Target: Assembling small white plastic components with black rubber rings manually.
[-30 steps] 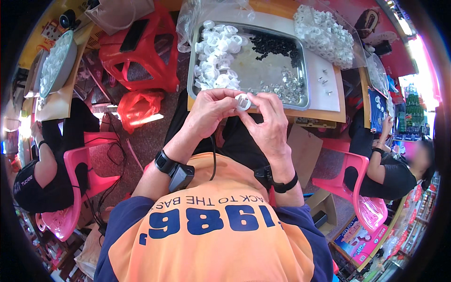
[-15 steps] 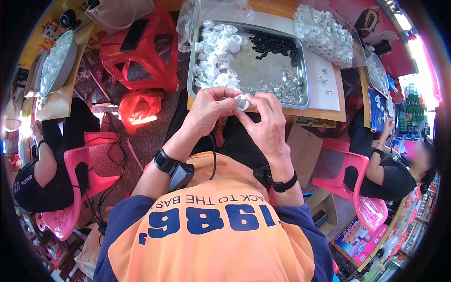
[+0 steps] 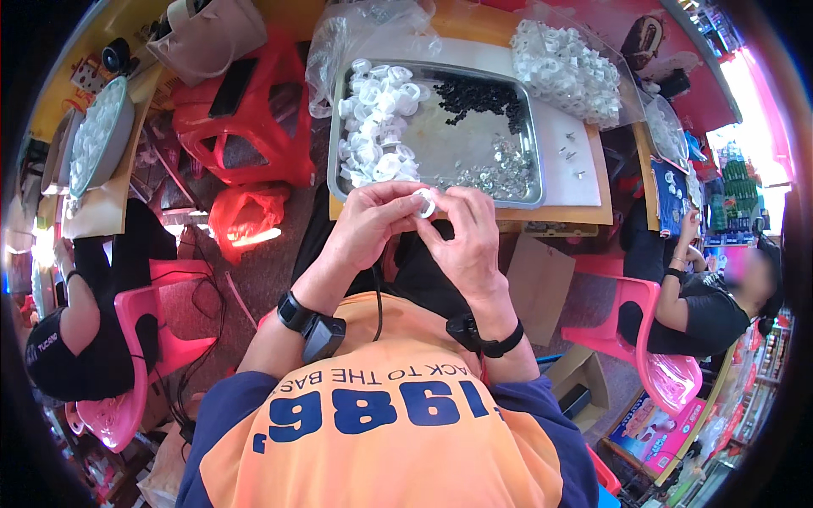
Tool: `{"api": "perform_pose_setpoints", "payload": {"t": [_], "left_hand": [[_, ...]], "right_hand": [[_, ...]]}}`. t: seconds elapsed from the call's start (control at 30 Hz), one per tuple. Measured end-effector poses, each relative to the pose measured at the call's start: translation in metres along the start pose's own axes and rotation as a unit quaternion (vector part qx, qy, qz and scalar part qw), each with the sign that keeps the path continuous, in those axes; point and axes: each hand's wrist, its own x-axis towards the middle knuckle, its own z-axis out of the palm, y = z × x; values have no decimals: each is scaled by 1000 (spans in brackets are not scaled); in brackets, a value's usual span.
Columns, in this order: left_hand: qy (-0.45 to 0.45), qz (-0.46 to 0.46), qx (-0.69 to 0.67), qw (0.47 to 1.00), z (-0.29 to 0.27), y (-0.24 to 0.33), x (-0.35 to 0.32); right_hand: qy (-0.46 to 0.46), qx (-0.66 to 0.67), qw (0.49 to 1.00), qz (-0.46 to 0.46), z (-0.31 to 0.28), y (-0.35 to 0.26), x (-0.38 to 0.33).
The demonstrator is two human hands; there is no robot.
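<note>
Between my hands, just in front of the tray's near edge, is a small round white plastic part (image 3: 425, 204) with a ring-like rim. My left hand (image 3: 370, 222) pinches it from the left with thumb and forefinger. My right hand (image 3: 467, 237) grips its right side with the fingertips. Whether a smaller piece sits inside the part cannot be made out. Beyond my fingers lies a metal tray (image 3: 329, 165). It holds a heap of similar white parts (image 3: 373, 127) on the left, small black pieces (image 3: 478, 93) at the back right and small shiny metal pieces (image 3: 504, 173) at the near right.
Right of the tray, a clear bag of white parts (image 3: 567, 72) and several loose metal pieces (image 3: 571, 154) lie on a white board (image 3: 584, 188). A red stool (image 3: 199, 127) with a phone (image 3: 233, 87) stands left. People sit on pink chairs (image 3: 135, 313) at both sides.
The tray and table have shifted slightly left and up in view. My hands sit a little lower, and the white part is turned so its round opening shows more.
</note>
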Motion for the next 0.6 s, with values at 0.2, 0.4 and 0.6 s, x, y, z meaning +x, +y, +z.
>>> {"api": "perform_pose_setpoints", "payload": {"t": [0.2, 0.4, 0.6], "left_hand": [[18, -11, 71, 997, -7, 0, 4], [-65, -66, -163, 982, -5, 13, 6], [-43, -23, -190, 981, -35, 13, 7]], "right_hand": [[-14, 6, 1000, 10, 3, 0, 3], [-33, 211, 957, 199, 1, 3, 22], [-202, 115, 951, 205, -6, 63, 73]]}}
